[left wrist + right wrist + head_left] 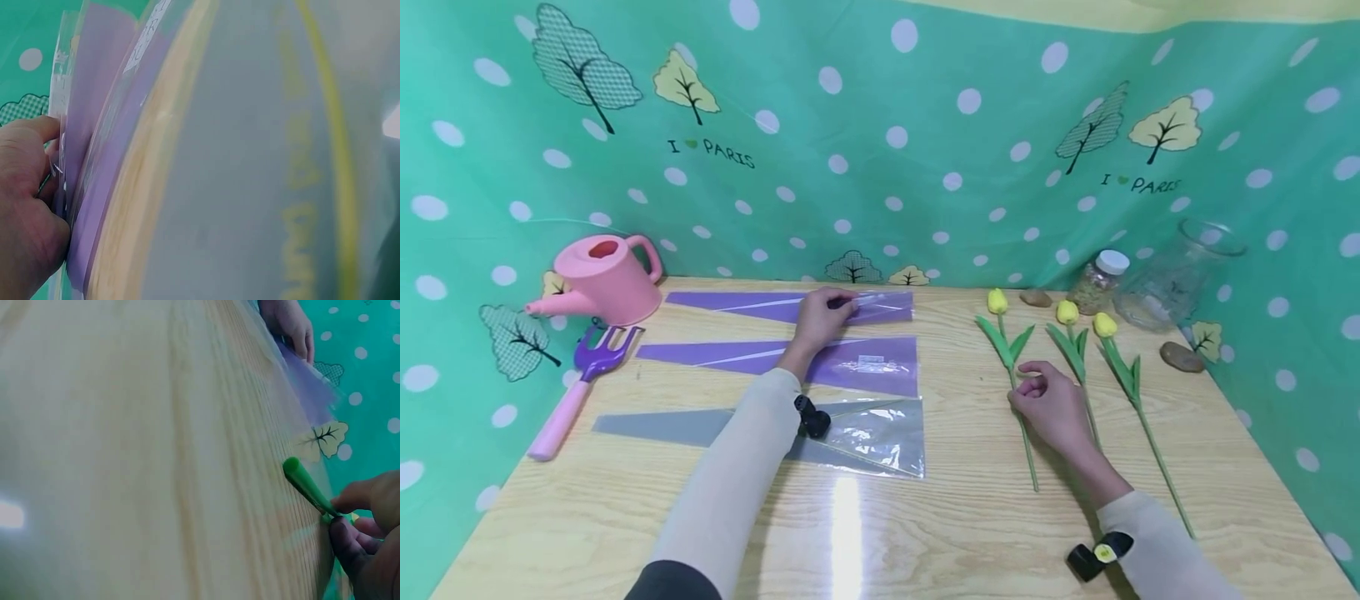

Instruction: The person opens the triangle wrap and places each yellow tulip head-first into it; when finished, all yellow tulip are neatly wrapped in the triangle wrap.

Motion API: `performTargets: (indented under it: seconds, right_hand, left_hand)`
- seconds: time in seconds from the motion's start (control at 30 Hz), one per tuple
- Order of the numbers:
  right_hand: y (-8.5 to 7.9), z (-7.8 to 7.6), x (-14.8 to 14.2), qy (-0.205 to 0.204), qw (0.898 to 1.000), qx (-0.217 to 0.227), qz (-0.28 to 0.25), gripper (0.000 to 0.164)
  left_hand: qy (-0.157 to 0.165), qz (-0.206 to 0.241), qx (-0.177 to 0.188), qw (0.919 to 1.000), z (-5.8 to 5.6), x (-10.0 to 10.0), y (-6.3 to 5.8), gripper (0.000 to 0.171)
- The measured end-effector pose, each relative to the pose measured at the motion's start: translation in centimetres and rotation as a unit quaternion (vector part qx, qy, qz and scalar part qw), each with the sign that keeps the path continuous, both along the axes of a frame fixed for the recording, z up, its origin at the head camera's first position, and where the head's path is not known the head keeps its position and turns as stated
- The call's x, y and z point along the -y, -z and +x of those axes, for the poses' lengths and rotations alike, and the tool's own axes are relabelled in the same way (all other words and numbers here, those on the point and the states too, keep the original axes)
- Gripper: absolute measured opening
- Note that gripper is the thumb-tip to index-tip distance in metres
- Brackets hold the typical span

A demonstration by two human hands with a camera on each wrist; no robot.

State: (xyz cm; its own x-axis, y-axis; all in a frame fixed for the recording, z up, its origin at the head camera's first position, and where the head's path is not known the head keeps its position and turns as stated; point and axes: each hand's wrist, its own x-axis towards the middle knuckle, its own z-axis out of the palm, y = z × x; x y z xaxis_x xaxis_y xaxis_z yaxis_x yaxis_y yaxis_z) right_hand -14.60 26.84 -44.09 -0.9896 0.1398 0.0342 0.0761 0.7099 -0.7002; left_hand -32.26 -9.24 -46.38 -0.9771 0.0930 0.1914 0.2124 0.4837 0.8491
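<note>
My left hand (826, 317) is at the far purple flower sleeve (737, 302), pinching its clear plastic between thumb and fingers. A second purple sleeve (880, 375) lies under that wrist, and a grey sleeve (872, 442) lies nearest me, partly covered by the forearm. At the right, my right hand (1052, 408) pinches the stem (1026, 442) of the leftmost yellow tulip (997, 301). The right wrist view shows the green stem (303, 481) between thumb and forefinger. Two more yellow tulips, a middle one (1067, 312) and a right one (1104, 325), lie beside it.
A pink watering can (606, 283) and a purple-and-pink hand fork (576, 400) are at the left. At the back right stand a glass vase (1180, 275) and a white-capped jar (1093, 287), near two stones, one brown (1182, 357), one tan (1036, 297). A green curtain (865, 200) backs the table.
</note>
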Motion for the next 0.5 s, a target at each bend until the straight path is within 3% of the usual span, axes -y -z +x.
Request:
performTargets:
  seconds: [0.17,0.27,0.5]
  right_hand:
    - [0.0,0.1,0.1,0.012,1.0,0.003,-0.018,0.035]
    - [-0.1,0.2,0.1,0.026,0.997,0.024,-0.066,0.031]
    - [-1.3,0.5,0.0,0.05,0.971,0.094,-0.214,0.04]
  left_hand:
    - [0.0,0.0,0.002,1.0,0.0,0.1,0.1,0.022]
    - [0.001,0.004,0.005,1.0,0.1,0.1,0.2,0.022]
    - [-0.004,0.003,-0.002,1.0,0.1,0.1,0.1,0.022]
